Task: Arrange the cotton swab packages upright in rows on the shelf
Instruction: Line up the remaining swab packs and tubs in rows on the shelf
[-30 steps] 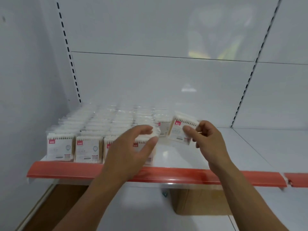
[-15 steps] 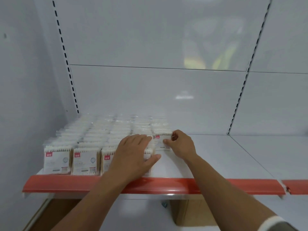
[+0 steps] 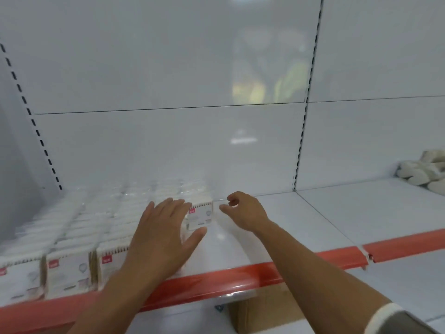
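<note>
White shelf [image 3: 325, 213]: packages [image 3: 69, 271] stand in rows at 9 o'clock. Your left hand [image 3: 163, 235] lies flat on them; right hand [image 3: 245, 210], grip loose and empty, is beside the end package [image 3: 199, 215]. Nudge it flush, upright.

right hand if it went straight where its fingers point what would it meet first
Most likely the upright cotton swab package left of the right hand; the hand points at it across a small gap, though depth is unclear.
</note>
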### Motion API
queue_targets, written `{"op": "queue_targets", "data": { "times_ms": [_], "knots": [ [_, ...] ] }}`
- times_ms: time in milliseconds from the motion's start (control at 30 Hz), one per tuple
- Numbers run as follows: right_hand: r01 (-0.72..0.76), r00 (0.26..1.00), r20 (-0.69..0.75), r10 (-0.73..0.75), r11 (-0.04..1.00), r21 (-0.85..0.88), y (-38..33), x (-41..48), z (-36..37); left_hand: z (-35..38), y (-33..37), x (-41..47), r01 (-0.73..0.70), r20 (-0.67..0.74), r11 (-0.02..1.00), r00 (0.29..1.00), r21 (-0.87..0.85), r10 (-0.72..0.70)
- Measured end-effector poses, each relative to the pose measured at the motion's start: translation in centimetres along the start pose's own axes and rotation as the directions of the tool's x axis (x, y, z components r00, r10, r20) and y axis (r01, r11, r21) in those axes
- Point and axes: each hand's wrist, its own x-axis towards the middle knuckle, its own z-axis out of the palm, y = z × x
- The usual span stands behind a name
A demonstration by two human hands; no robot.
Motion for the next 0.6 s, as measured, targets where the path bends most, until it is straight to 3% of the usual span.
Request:
{"op": "queue_targets", "data": {
  "times_ms": [200, 367, 600],
  "knots": [
    [-0.079, 0.995, -0.067, 0.07, 0.988, -0.136, 6.0, -1.6, -9.1, 1.8, 8.6, 2.4, -0.088, 0.021, 0.98, 0.995, -0.178, 0.093],
    [-0.203, 0.964, -0.191, 0.184, 0.975, -0.089, 13.7, -5.3, -19.0, 5.0, 18.0, 3.8, -0.188, 0.145, 0.94, 0.961, -0.284, 0.236],
    [-0.313, 0.916, -0.29, 0.277, 0.946, -0.086, 25.2, -11.4, -31.8, 8.7, 34.3, 5.3, -0.221, 0.164, 0.871, 0.934, -0.439, 0.319]
  ]
}}
